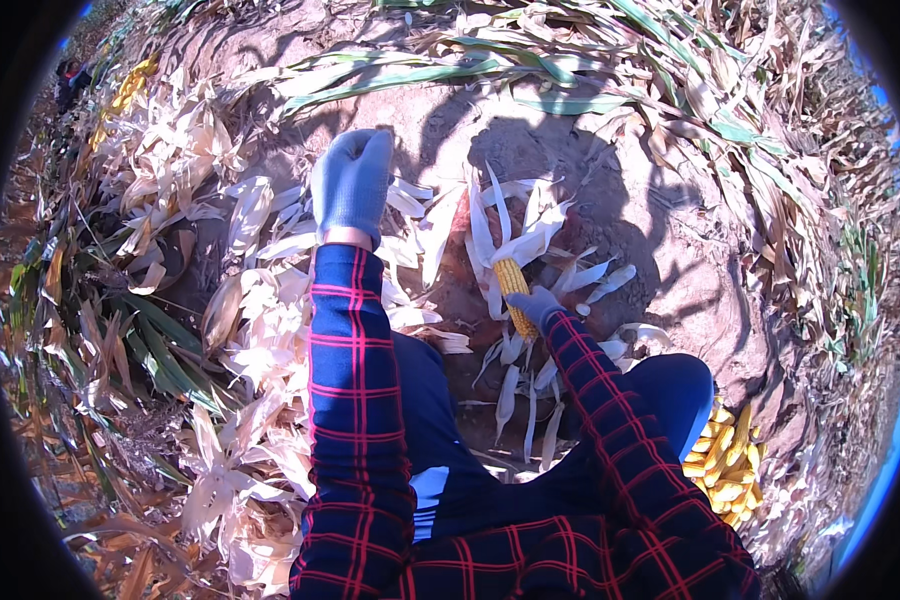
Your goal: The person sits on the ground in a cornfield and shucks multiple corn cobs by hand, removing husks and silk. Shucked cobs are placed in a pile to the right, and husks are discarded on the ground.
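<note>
My right hand (538, 306), in a light grey knit glove, grips the lower part of a yellow ear of corn (511, 286). The husks (516, 238) at the ear's far end are peeled back and spread over the soil. My left hand (352, 180), gloved alike, is raised over loose husks at the upper left of centre. Its fingers are curled in, and whether they hold anything cannot be seen.
Pale husks (266, 322) lie heaped along my left side. Husked ears (727, 465) are piled beside my right knee. Green and dry stalks (570, 60) lie across the ground ahead. More yellow ears (130, 86) and a person (71, 81) are far off at the upper left.
</note>
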The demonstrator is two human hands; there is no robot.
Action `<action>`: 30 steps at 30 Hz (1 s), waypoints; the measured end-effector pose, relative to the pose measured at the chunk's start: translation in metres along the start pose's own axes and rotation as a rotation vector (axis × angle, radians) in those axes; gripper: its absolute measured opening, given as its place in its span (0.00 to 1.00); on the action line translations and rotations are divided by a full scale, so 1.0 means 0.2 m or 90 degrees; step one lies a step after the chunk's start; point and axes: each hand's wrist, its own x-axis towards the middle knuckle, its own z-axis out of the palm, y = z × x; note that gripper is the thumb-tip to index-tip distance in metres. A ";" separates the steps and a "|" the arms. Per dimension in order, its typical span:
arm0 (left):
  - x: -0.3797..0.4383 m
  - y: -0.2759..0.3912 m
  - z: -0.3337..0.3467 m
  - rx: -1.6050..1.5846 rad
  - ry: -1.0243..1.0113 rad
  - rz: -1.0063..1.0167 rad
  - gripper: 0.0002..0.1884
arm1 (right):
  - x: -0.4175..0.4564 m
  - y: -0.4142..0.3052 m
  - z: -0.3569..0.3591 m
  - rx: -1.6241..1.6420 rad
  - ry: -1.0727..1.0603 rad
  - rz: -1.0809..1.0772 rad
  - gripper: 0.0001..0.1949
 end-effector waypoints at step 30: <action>-0.15 0.09 0.07 0.071 -0.178 0.004 0.13 | -0.63 -0.85 -0.55 0.488 0.239 -0.380 0.24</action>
